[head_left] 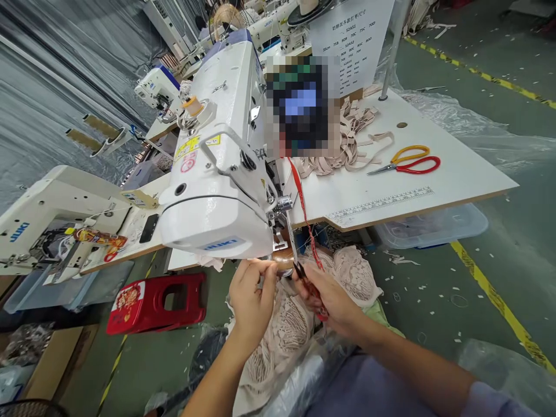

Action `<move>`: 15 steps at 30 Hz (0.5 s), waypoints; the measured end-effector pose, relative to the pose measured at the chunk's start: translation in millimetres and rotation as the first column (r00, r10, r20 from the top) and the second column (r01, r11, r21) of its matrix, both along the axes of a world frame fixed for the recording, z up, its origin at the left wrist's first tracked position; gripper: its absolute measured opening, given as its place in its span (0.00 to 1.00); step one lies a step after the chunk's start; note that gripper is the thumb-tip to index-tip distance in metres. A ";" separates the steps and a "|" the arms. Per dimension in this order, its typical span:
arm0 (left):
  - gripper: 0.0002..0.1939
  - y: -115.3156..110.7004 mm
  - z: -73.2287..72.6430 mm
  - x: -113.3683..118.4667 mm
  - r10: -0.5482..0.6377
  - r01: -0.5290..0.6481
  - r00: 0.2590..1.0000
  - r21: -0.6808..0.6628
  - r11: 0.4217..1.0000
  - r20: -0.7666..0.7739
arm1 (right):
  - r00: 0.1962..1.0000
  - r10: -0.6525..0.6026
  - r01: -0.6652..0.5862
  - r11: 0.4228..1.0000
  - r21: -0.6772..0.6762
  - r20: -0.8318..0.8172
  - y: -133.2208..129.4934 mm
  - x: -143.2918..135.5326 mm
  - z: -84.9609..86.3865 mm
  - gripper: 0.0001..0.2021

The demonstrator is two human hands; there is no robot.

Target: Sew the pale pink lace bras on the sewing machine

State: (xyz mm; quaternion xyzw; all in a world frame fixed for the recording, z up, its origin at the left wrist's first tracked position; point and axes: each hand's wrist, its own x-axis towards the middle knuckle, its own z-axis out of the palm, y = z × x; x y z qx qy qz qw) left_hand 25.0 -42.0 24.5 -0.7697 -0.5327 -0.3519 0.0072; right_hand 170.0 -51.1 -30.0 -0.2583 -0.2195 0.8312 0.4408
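Observation:
My left hand [253, 298] is closed in a pinch in front of the white sewing machine's head [217, 226]. What its fingertips hold is too small to make out. My right hand [328, 295] wraps around thread snips [310, 284], dark at the tip, with a red cord [307, 223] running up from them to the machine. Their tip points up and left, close to the machine's brown rounded arm [284, 258]. Below both hands, beige lace bras [284, 324] lie heaped over my lap, and another lace cup [355, 275] sits to the right.
On the white table [460, 168] are scissors with yellow and red handles [408, 162], beige straps [347, 145] and a printed ruler [384, 202]. A red stool [160, 301] stands lower left. A second sewing machine [56, 220] and a phone [149, 228] are at left.

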 end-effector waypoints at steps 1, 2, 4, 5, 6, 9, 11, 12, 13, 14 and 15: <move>0.09 0.5 0.1 0.3 0.006 -0.006 1.000 -0.009 1.000 0.009 | 1.000 0.028 -0.028 1.000 -0.001 0.000 -1.3 0.5 -0.2 0.25; 0.09 0.2 0.0 1.1 0.002 -0.002 1.000 -0.013 1.000 0.011 | 0.999 0.053 -0.053 0.999 0.002 0.001 -2.7 0.3 0.3 0.25; 0.08 -2.3 -0.5 3.2 -0.028 0.028 1.000 -0.008 1.000 -0.002 | 0.998 0.066 -0.066 0.998 0.014 0.003 -4.9 -1.9 2.5 0.25; 0.07 -4.2 -0.6 4.4 -0.043 0.043 0.999 -0.001 0.999 -0.012 | 0.999 0.052 -0.052 0.998 0.023 0.003 -5.3 -3.8 3.8 0.25; 0.07 -6.0 -0.6 5.4 -0.056 0.056 0.998 0.002 0.998 -0.022 | 0.999 0.034 -0.034 0.999 0.033 0.002 -5.3 -5.7 4.9 0.24; 0.07 -8.8 0.1 6.1 -0.077 0.077 0.997 -0.024 0.997 -0.012 | 1.000 -0.005 0.005 0.998 0.059 0.012 -3.2 -9.7 5.6 0.24; 0.08 -6.3 0.2 3.7 -0.061 0.061 0.998 -0.045 0.997 0.009 | 0.999 -0.027 0.026 0.998 0.058 0.020 -1.7 -9.2 3.2 0.25; 0.08 -3.7 -0.3 1.7 -0.036 0.037 0.999 -0.048 0.998 0.014 | 0.999 -0.043 0.041 0.998 0.054 0.021 -1.1 -7.9 1.2 0.25; 0.09 -0.4 -1.3 -0.6 0.003 -0.003 1.000 -0.043 0.999 0.018 | 0.998 -0.060 0.059 0.997 0.051 0.020 -0.5 -6.1 -1.2 0.24; 0.09 3.3 -2.6 -3.0 0.052 -0.051 0.998 -0.031 0.998 0.024 | 0.997 -0.075 0.074 0.996 0.051 0.016 0.0 -4.1 -3.8 0.24; 0.10 7.1 -4.2 -5.2 0.102 -0.102 0.994 -0.019 0.995 0.036 | 0.996 -0.087 0.087 0.995 0.053 0.012 0.4 -2.0 -6.7 0.24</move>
